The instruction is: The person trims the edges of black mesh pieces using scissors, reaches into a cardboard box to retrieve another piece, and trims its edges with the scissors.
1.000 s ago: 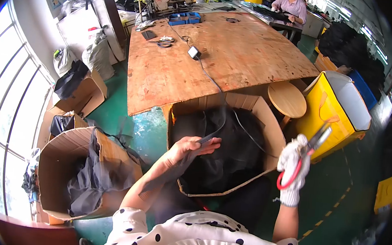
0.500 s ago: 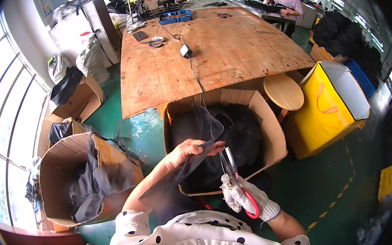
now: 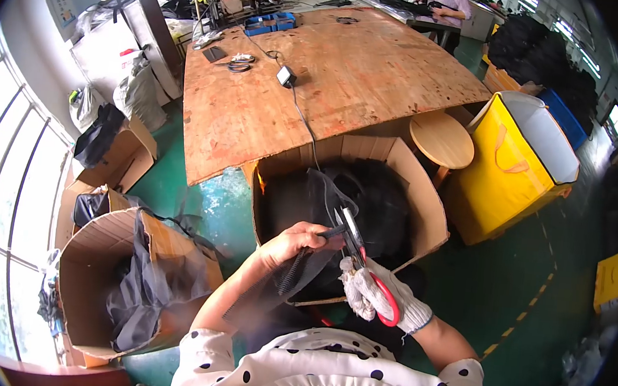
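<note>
My bare left hand (image 3: 292, 246) is closed on a piece of black mesh fabric (image 3: 259, 297), its thumb and fingers pinching a dark edge strip. Part of the mesh hangs below the hand, and part rises beyond the fingertips. My right hand (image 3: 381, 296), in a white knitted glove, grips red-handled scissors (image 3: 390, 303). Their blades are parted and point up beside the fingertips of my left hand; whether they touch the strip I cannot tell. Under both hands stands an open cardboard box (image 3: 426, 196) holding dark mesh material (image 3: 378, 203).
A wooden table (image 3: 349, 71) spans the area ahead, with a cable and adapter (image 3: 286, 77) on it. At the left stands another cardboard box (image 3: 86, 262) of dark fabric. A round stool (image 3: 442, 140) and yellow bag (image 3: 505, 173) are right. Another person (image 3: 443, 2) works beyond the table.
The scissors have moved up and left, closer to my left fingertips, and their blades now show parted. The view has shifted slightly. My left hand keeps its hold on the mesh.
</note>
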The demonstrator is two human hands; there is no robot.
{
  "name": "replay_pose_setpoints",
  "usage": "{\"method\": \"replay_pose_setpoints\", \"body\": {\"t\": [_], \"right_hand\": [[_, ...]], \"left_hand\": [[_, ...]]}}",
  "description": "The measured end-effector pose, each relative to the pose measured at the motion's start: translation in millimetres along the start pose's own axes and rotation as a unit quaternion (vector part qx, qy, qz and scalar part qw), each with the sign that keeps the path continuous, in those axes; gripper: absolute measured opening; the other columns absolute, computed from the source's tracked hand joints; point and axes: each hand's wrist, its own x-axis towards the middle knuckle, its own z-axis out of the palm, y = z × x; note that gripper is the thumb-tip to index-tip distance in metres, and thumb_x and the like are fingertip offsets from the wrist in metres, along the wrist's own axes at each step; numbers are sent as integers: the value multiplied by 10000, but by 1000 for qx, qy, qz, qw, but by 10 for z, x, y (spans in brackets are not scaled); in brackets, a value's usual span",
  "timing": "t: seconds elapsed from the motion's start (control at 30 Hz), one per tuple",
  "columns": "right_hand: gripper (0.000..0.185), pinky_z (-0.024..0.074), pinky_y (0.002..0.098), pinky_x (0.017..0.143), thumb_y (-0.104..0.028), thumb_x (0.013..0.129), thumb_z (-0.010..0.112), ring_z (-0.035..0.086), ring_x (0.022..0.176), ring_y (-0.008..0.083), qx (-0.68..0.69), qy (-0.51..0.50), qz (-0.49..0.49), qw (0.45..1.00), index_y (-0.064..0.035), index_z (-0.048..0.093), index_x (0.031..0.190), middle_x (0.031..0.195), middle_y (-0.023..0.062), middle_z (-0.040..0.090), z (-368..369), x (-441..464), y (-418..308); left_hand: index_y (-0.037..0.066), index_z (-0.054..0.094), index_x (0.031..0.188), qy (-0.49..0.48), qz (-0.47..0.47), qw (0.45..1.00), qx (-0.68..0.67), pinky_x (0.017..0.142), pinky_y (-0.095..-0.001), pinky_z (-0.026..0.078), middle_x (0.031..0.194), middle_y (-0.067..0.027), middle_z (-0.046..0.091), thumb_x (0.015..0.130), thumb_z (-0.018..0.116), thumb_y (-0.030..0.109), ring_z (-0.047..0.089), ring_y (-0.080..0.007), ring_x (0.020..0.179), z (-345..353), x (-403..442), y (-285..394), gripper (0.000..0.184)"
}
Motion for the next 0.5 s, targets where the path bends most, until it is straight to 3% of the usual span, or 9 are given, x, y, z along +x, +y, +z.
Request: {"method": "replay_pose_setpoints", "body": {"t": [0.17, 0.23, 0.33, 0.4, 0.43, 0.5], "right_hand": [[373, 355, 196, 342, -454, 895, 521, 433, 409, 70, 11, -1, -33, 999, -97, 469, 987, 590, -11, 478, -102, 92, 34], [346, 349, 214, 317, -418, 929, 470, 424, 359, 89, 121, -28, 6, 992, -74, 475, 975, 533, 5, 467, -177, 136, 13], [271, 384, 231, 305, -385, 946, 423, 462, 342, 101, 20, 2, -70, 997, -127, 498, 910, 498, -42, 453, -143, 116, -75], [205, 411, 227, 338, -321, 929, 493, 490, 385, 106, 0, 77, -149, 986, -117, 486, 914, 576, -3, 498, -148, 92, -100], [203, 421, 221, 378, -314, 918, 519, 512, 445, 104, 134, 115, -153, 972, -116, 482, 945, 620, 10, 505, -196, 186, -131], [292, 466, 222, 542, -304, 876, 602, 562, 632, 110, -21, 85, -227, 970, -110, 467, 1048, 748, 37, 529, -241, 163, -269]], "left_hand": [[-63, 603, 1095, 11, 2, 999, 36, 957, -282, 375, 1053, -134, 639, 762, 547, 214, 569, -192, 1014, -44, 53, -11, 437], [-56, 578, 1141, 18, 2, 999, 45, 960, -278, 370, 1062, -134, 633, 783, 519, 186, 564, -189, 1030, -38, 83, 6, 437], [-43, 533, 1214, 31, -2, 997, 64, 966, -278, 365, 1088, -131, 623, 817, 479, 146, 555, -180, 1054, 8, 123, 77, 442], [-36, 512, 1240, 38, -4, 996, 76, 970, -282, 366, 1106, -129, 618, 831, 467, 134, 551, -173, 1063, 30, 146, 96, 445], [-35, 445, 1289, 46, 28, 987, 148, 970, -290, 376, 1196, -146, 559, 855, 456, 118, 550, -195, 1080, 32, 156, 88, 460], [-33, 378, 1338, 52, 59, 972, 219, 971, -297, 386, 1286, -163, 500, 878, 445, 101, 549, -217, 1098, 41, 206, 40, 483]]}}
